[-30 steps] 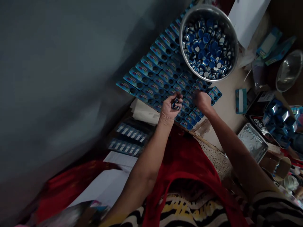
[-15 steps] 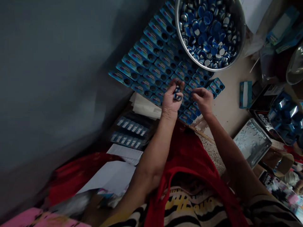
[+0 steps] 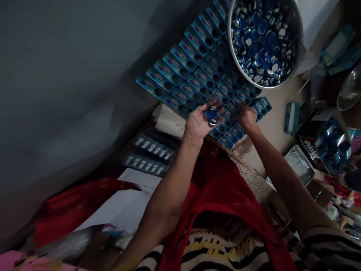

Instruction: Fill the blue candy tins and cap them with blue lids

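Note:
My left hand (image 3: 197,122) is turned palm up, with a few small round blue-and-silver caps (image 3: 212,121) resting in its cupped palm and fingers. My right hand (image 3: 246,117) reaches down over the rows of blue printed packs (image 3: 197,86), its fingers drawn together at one of them. Whatever those fingertips hold is hidden. Each pack has a round dark opening near one end. Beyond both hands stands a round metal bowl (image 3: 301,41) heaped with the same kind of caps (image 3: 261,37).
A grey wall (image 3: 70,75) borders the left. White papers (image 3: 118,210) and a tray of strips (image 3: 152,152) lie near my left forearm. To the right are a blue box (image 3: 291,117), a metal tray (image 3: 310,174) and a carton of shiny blue pieces (image 3: 334,139).
My left hand has spread its fingers, showing the caps more plainly. My right hand has turned downward onto the packs. The whole view has shifted slightly.

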`<state>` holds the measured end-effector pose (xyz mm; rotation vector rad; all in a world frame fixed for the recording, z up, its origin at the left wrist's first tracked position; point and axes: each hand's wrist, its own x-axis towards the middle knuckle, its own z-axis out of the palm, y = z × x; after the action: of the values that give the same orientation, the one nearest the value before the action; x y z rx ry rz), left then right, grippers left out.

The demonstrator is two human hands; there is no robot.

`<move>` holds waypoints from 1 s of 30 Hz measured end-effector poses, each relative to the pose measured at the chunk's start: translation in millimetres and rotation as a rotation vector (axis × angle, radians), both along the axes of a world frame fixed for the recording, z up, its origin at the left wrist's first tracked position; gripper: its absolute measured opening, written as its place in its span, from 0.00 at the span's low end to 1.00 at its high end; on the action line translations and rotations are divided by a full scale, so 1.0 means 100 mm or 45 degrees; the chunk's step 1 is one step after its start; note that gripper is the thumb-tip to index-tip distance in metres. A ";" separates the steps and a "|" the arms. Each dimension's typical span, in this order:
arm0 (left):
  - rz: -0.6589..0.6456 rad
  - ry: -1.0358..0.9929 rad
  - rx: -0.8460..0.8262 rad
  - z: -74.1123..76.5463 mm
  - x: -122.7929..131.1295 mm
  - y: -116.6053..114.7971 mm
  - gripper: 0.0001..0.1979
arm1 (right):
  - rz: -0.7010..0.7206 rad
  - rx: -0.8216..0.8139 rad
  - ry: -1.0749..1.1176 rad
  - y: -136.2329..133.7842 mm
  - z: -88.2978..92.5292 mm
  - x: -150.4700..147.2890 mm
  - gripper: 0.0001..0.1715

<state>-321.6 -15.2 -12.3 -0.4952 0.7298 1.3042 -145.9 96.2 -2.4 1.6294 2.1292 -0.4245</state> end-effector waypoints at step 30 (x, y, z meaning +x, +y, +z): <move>-0.183 0.094 -0.275 -0.06 0.32 0.15 0.05 | -0.377 -0.253 1.165 -0.26 0.10 -0.10 0.10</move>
<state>-289.8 -0.4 -18.8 -0.5600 0.9568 1.1198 -155.7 70.6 7.3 1.8306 2.2793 -1.6839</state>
